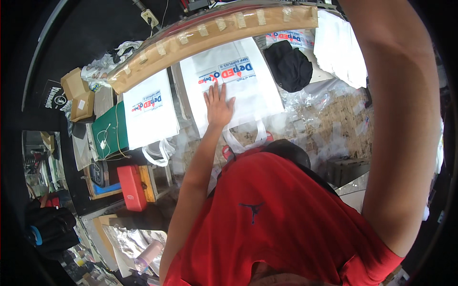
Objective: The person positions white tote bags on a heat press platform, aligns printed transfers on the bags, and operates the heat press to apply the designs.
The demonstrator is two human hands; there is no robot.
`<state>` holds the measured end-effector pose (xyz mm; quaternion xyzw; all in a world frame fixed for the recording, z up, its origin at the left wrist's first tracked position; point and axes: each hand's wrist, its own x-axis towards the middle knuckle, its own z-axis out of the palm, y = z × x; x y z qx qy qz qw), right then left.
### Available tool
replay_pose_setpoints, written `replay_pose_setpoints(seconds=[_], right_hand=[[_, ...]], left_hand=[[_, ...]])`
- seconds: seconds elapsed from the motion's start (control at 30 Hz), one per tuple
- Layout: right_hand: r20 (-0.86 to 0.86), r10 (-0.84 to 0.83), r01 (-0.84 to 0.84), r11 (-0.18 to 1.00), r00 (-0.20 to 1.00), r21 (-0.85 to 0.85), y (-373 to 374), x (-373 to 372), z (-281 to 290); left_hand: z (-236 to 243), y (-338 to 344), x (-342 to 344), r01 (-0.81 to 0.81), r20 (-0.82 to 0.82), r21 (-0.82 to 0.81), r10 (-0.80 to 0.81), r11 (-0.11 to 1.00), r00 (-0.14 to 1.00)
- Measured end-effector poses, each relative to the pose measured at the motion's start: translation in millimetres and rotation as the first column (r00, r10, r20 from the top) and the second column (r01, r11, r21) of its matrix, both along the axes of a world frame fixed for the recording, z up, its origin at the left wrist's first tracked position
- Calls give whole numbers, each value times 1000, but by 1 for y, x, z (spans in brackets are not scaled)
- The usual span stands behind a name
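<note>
The right arm (pixel 405 119) is running up the frame's right side, the right hand out of view and its fingers impossible to judge. At the centre, the step seems to be smoothing or steadying a printed white bag (pixel 255 95), the next move probably calling for keeping it flat: the left hand (pixel 219 110) is resting on it, fingers open and spread, gripping nothing, while taped cardboard (pixel 212 33) is curving beyond, near the top

Cluttered workshop with printed white bags (pixel 250 97)
</note>
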<state>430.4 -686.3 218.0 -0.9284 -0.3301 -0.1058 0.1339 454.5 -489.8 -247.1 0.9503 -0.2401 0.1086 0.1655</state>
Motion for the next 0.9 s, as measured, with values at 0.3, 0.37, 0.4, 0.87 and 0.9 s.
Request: replay_pose_setpoints(seconds=[0.3,0.37,0.4,0.87,0.9], right_hand=[[41,-12,13,1000,999,-19,6,5,6],[62,-8,10,1000,998,-27,10,7,7],[71,1,2,1000,998,-29,13,9,7],[-243,179,-52,891,953,452,23,-29,-201],[-263,46,83,886,964,456,23,-33,-246]], left_hand=[[5,0,-1,6,8,-17,-6,1000,1000],[9,3,-2,-2,14,-57,2,998,1000],[11,5,-3,-12,21,-94,14,995,1000],[280,37,-79,361,-13,-797,-610,485,792],[267,13,-50,387,-41,-684,-562,619,826]])
